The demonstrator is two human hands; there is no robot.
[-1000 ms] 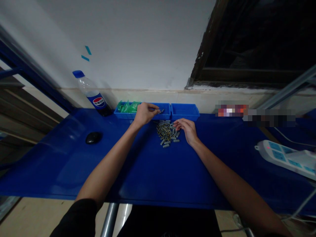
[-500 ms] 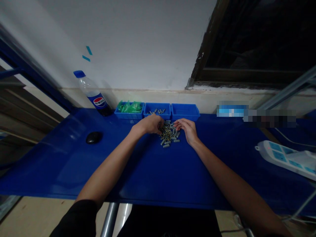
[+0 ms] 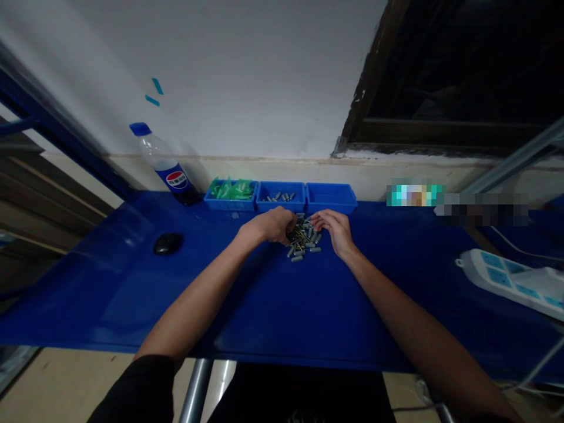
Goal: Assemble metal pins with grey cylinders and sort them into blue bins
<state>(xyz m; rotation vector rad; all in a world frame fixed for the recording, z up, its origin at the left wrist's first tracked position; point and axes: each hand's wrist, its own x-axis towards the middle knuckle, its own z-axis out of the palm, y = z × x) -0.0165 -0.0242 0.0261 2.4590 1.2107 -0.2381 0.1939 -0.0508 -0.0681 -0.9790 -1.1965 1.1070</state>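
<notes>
A small pile of thin brass-coloured screws [image 3: 302, 236] and short grey metal cylinders [image 3: 298, 258] lies on the blue table between my hands. At the pile's left edge is my left hand [image 3: 277, 224], fingers curled down and closed among the pieces; its fingertips and whatever they pinch are hidden. My right hand [image 3: 335, 230] rests along the right side, fingers apart and slightly bent, their tips near the cylinders, nothing held. Just behind the pile, the middle blue bin [image 3: 267, 205] contains several grey cylinders.
Left of the middle bin, another blue bin [image 3: 231, 204] holds green plastic packets; a third bin [image 3: 330, 201] stands on the right. A cola bottle [image 3: 176, 177] and black mouse [image 3: 166, 243] are to the left. A white power strip [image 3: 502, 276] lies far right.
My left hand has shifted slightly right, further over the pile, uncovering more of the middle bin. My right hand has stayed nearly in place.
</notes>
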